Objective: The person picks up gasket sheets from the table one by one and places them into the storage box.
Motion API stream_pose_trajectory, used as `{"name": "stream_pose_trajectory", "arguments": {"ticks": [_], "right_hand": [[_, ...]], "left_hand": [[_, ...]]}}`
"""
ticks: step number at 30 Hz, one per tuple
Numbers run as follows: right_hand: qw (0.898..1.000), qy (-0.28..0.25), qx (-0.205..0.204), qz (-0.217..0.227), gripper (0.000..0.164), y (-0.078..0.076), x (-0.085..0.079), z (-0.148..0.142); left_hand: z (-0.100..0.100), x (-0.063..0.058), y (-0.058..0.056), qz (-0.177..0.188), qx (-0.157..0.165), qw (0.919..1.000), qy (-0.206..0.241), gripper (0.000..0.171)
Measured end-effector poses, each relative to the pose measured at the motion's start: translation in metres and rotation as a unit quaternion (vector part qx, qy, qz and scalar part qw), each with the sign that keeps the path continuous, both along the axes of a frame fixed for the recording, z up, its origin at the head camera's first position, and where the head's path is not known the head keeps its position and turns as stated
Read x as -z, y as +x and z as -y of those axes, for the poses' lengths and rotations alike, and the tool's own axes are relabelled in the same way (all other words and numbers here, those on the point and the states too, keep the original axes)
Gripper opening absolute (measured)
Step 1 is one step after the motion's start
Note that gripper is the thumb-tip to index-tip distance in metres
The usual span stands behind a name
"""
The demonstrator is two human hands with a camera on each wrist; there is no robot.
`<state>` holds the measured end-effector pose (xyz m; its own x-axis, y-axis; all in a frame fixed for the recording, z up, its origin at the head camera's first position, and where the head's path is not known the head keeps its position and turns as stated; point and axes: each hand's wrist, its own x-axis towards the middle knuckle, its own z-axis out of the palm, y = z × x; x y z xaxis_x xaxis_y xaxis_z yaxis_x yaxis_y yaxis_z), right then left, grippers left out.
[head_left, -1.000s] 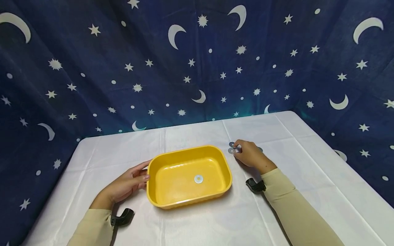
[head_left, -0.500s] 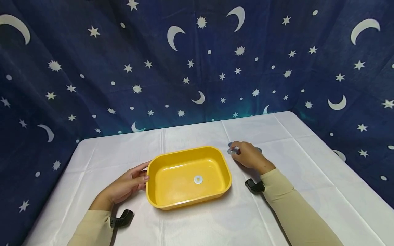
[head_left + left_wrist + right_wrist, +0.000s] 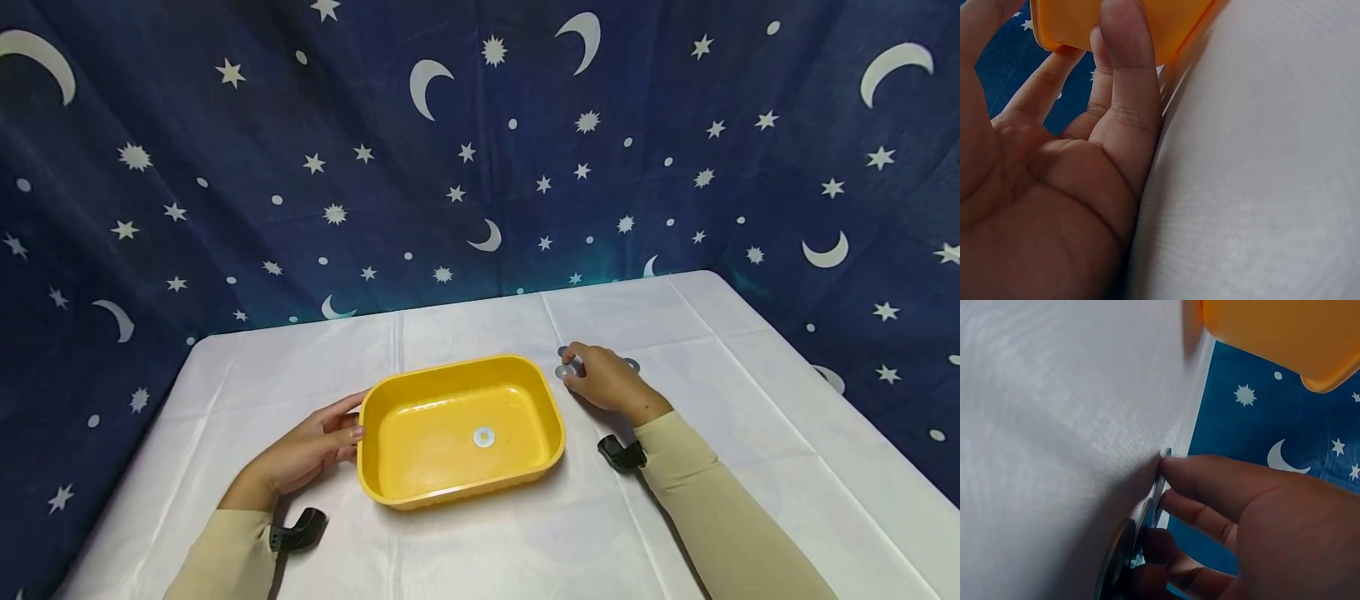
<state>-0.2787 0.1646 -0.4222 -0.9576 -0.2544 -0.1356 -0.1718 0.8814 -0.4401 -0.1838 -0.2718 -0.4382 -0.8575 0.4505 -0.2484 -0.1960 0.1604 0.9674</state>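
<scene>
A yellow plastic tray (image 3: 461, 493) with rounded corners stands on the white cloth. One flat metal washer (image 3: 483, 437) lies on its floor, right of the middle. My left hand (image 3: 311, 450) rests against the tray's left side, thumb and fingers fairly straight along the outer wall; the left wrist view shows the thumb (image 3: 1127, 37) over the yellow wall. Right of the tray, my right hand (image 3: 603, 379) bends down to a few washers on the cloth. Its thumb and fingertips pinch a washer (image 3: 1161, 481) at the edge. Another washer (image 3: 1116, 556) shows below, partly behind the fingers.
More washers lie around the right hand, one washer (image 3: 632, 365) just beyond its knuckles. The white-covered table (image 3: 465, 558) ends at a dark blue curtain (image 3: 360, 108) with moons and stars. Both wrists carry black bands (image 3: 298, 531).
The right hand's fingertips have shifted slightly among the washers, and the near-left washer has moved a little towards me. The left hand and tray stay in place.
</scene>
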Motion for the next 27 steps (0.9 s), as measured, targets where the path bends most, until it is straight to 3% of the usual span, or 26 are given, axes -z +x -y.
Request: {"name": "stream_pose_trajectory", "arguments": {"ticks": [27], "right_hand": [[0.999,0.002,-0.018,0.036,0.025,0.0038,-0.0015,0.0027]], "left_hand": [[-0.0014,-0.0015,0.0011,0.001,-0.003,1.0,-0.001,0.068]]}}
